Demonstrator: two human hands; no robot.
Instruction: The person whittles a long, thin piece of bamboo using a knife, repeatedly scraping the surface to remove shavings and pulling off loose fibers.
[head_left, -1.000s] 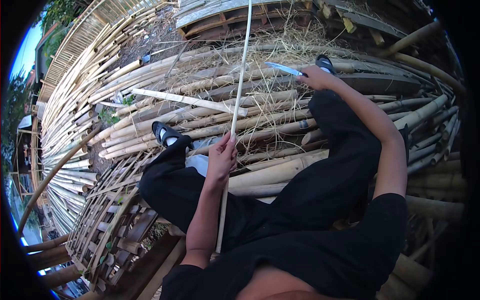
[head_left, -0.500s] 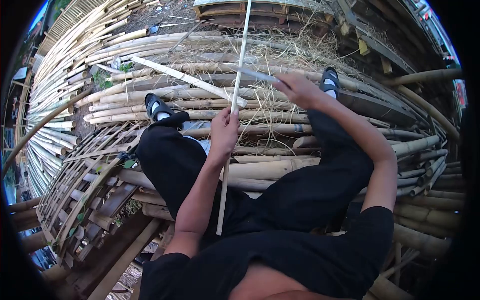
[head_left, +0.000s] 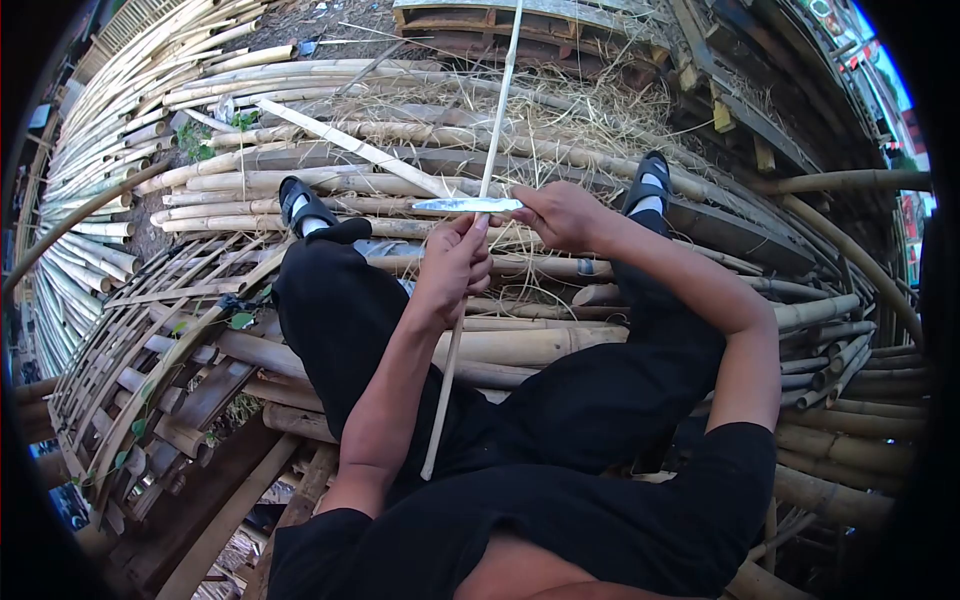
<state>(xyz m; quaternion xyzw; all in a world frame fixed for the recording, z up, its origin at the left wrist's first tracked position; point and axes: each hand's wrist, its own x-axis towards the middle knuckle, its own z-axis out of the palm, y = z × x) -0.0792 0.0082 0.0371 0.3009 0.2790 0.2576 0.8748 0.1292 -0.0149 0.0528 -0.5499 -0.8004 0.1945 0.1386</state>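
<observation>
My left hand (head_left: 455, 268) is closed round a long, thin bamboo strip (head_left: 497, 125), which runs from the top of the view down to my lap. In my right hand (head_left: 562, 215) is a knife (head_left: 467, 205), its shiny blade pointing left. The blade lies across the strip just above my left fingertips. Behind the blade, a wider flat bamboo piece (head_left: 345, 142) slants up to the left over the poles; its near end is partly hidden by the knife.
Bamboo poles (head_left: 530, 346) lie crosswise under my legs. Pale shavings (head_left: 600, 110) are scattered over them. A wooden pallet (head_left: 520, 22) stands at the top, a slatted bamboo frame (head_left: 150, 375) at the left. More poles (head_left: 850, 425) are stacked at the right.
My right hand has come down and left, bringing the knife from higher on the strip to just above my left hand. The strip's top has tilted slightly right.
</observation>
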